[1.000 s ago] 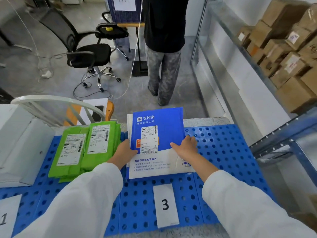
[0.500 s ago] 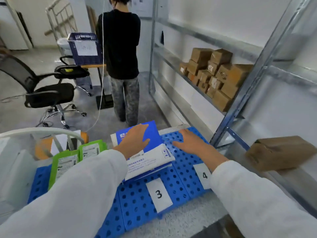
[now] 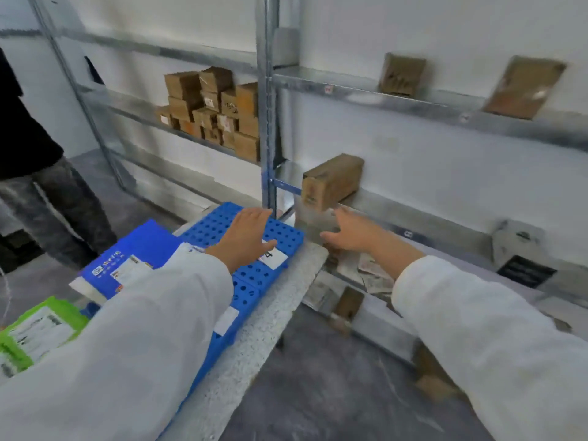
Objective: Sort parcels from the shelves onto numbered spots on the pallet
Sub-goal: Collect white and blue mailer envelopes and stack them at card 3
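The blue perforated pallet (image 3: 251, 276) lies at lower left, with the white card numbered 4 (image 3: 273, 257) near its right end. A blue and white mailer (image 3: 127, 259) and a green parcel (image 3: 38, 332) rest on it further left. My left hand (image 3: 246, 238) hovers open above the pallet beside card 4, holding nothing. My right hand (image 3: 351, 233) is stretched out, fingers apart, over the edge of the metal shelf (image 3: 423, 221), just below a brown cardboard box (image 3: 331, 181) standing there. The hand does not touch the box.
Several stacked cardboard boxes (image 3: 216, 109) fill the far shelf bay. Two flat brown parcels (image 3: 402, 74) lean on the upper shelf. A grey upright post (image 3: 267, 122) stands between the bays. A person in dark clothes (image 3: 41, 173) stands at left. A white box (image 3: 521, 246) sits on the right.
Both hands have left the blue mailer, which stays on the pallet. My view has swung right toward the shelves, and my right hand has moved out to the shelf edge.
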